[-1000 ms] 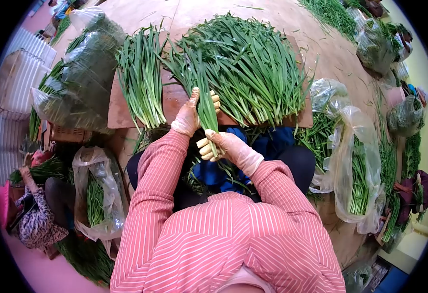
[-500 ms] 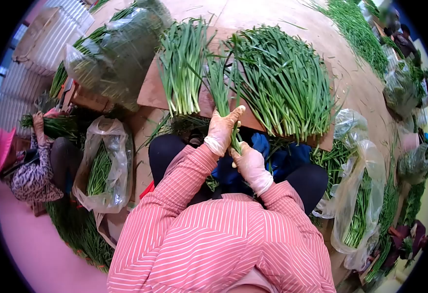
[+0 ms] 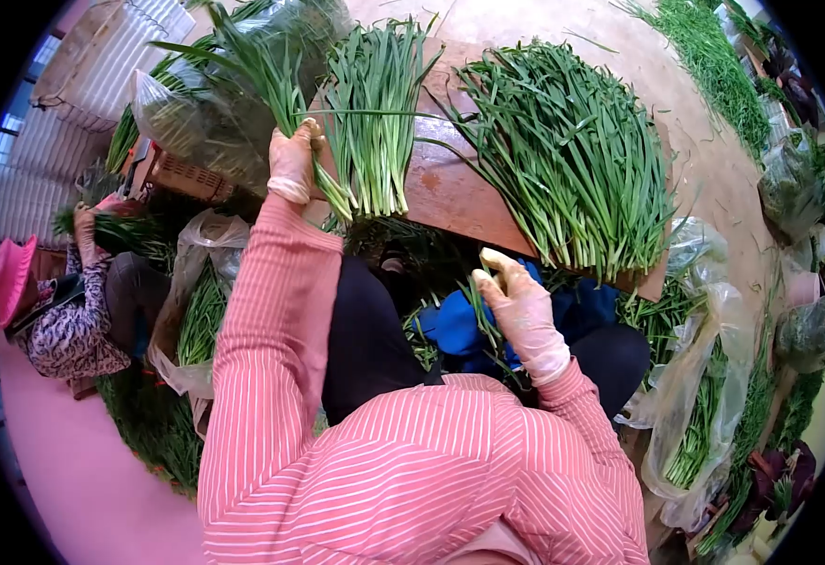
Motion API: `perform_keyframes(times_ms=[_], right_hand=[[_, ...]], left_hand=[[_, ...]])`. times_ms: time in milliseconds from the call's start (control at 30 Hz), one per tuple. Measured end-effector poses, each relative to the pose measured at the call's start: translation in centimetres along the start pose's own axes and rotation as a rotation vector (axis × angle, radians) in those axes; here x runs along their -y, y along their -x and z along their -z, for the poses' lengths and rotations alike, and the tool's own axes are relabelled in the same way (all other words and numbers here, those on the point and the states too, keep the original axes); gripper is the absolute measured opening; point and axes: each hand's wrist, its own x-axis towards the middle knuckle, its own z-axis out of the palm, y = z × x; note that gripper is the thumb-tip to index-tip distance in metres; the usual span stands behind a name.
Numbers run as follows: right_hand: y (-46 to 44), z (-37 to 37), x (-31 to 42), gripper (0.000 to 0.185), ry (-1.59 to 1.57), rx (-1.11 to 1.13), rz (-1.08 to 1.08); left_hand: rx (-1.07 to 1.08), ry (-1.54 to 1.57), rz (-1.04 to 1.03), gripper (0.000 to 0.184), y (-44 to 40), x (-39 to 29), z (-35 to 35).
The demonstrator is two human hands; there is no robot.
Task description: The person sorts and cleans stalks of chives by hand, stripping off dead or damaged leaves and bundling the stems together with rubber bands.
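Gloved, my left hand (image 3: 292, 158) is wrapped round a bunch of long green leafy stalks (image 3: 276, 80) at the board's left edge. Just right of it, a small pile of stalks (image 3: 375, 122) lies on the brown board (image 3: 445, 184), pale ends toward me. A larger pile (image 3: 573, 151) covers the board's right part. My right hand (image 3: 516, 306), also gloved, is below the board's front edge over my lap. Its thumb and fingers are apart, with thin green leaves hanging beside them.
A filled plastic bag (image 3: 234, 104) lies at the upper left. Open bags of stalks stand at left (image 3: 201, 320) and right (image 3: 700, 405). A person in a pink hat (image 3: 50, 311) sits at far left. More greens (image 3: 714, 75) lie at upper right.
My left hand has moved left and up with the bunch, away from my right hand. My right hand has let go of the stalk ends and opened. The view has shifted.
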Motion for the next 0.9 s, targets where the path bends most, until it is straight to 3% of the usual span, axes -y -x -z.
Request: perform_keyframes(times_ms=[133, 167, 200, 267, 333, 400, 433, 500, 533, 600, 633, 767, 900], right_hand=[[0.0, -1.8, -5.3, 0.037, -0.062, -0.034, -0.033], [0.0, -1.9, -5.7, 0.037, -0.071, -0.005, -0.090], [-0.1, -1.8, -5.8, 0.037, -0.071, -0.005, -0.099], [-0.4, -1.4, -5.9, 0.036, 0.007, -0.001, -0.072], [-0.8, -1.1, -5.5, 0.036, 0.013, -0.008, -0.068], [-0.9, -1.2, -5.5, 0.035, 0.016, -0.011, -0.062], [-0.9, -1.4, -5.6, 0.035, 0.010, -0.004, -0.065], [-1.2, -1.4, -5.3, 0.034, 0.002, 0.022, -0.080], [-1.3, -1.3, -4.9, 0.034, 0.002, 0.045, -0.092], [-1.7, -1.5, -4.7, 0.035, -0.015, 0.052, -0.076], [-2.3, -1.5, -4.5, 0.034, 0.033, 0.019, 0.015], [-7.8, -1.9, -1.4, 0.023, 0.162, -0.225, 0.444], [-17.7, -4.2, 3.6, 0.020, 0.296, -0.404, 0.781]], left_hand=[[-0.083, -0.303, 0.078, 0.014, -2.2, 2.7, -0.5], [-0.047, -0.530, 0.041, 0.019, -3.6, 4.2, 0.1], [0.005, -0.534, -0.061, 0.026, -5.1, 7.0, 0.6], [-0.016, -0.748, -0.065, 0.041, -7.1, 10.5, 1.1], [-0.051, -1.028, 0.026, 0.054, -2.9, 5.9, -3.1], [-0.032, -1.012, -0.015, 0.073, -2.4, 6.0, -4.1], [-0.031, -1.015, -0.012, 0.073, -2.3, 6.0, -4.0], [0.147, -0.874, -0.075, 0.101, -2.1, 5.4, -3.9], [0.141, -0.874, -0.079, 0.101, -1.8, 5.0, -3.8], [0.124, -0.975, 0.014, 0.120, -0.8, 4.0, -3.8], [0.157, -0.980, -0.052, 0.128, -0.8, 4.6, -3.6], [0.123, -1.147, -0.154, 0.132, 0.7, 5.4, -5.2], [0.142, -1.267, -0.027, 0.136, 1.2, 4.4, -6.4]])
